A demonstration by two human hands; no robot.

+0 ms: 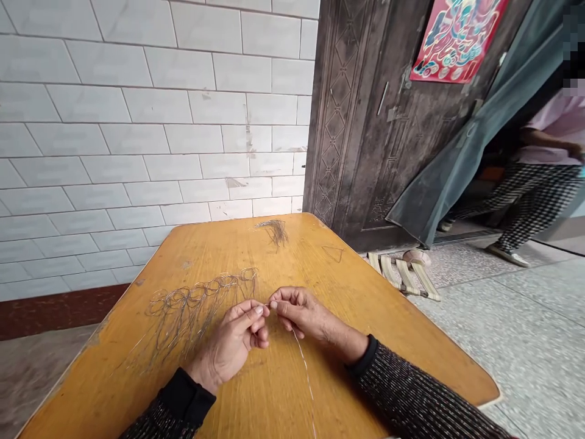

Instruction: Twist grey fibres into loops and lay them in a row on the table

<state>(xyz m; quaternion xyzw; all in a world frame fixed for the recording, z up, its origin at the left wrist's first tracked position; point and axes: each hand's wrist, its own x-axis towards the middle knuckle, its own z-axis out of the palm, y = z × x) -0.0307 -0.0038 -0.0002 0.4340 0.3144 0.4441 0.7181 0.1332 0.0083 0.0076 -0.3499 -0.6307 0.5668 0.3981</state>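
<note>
Clock directions are taken from the hands, 12 = far side.

Grip: left hand (235, 341) and right hand (306, 314) both closed, thumb and fingertip pinching the wire (305, 364), tips nearly touching. Pinch sits over mid table (388, 320); wire tail emerges under right hand, runs to 6 o'clock and out of view.

Edges: table's right edge slants from 1 o'clock down to a rounded corner at 4, pale trim there. Left edge runs 11 to 8. Far edge at 12, near the wall (150, 110). Room to move: wood surface from right hand out to the right edge, also straight ahead up to the bundle (276, 233) at 12. Tight side is 9 to 10: looped wires (183, 299) in a row just beside left hand, tails splayed toward 8. Bent piece (336, 249) at 1, near the right edge.

Markings: poster (461, 39) at 1, red with multicolour swirls, detail too blurred to read.

Materials: table orange-yellow woodgrain, scuffed. Wire thin, shiny. Wall pale rectangular tile, stained in spots. Door (347, 122) dark, embossed diamonds. Curtain (461, 146) grey-blue, draped aslant. Person (539, 183) at 2, checked trousers. Sleeves (411, 384) black, ribbed, flecked.
</note>
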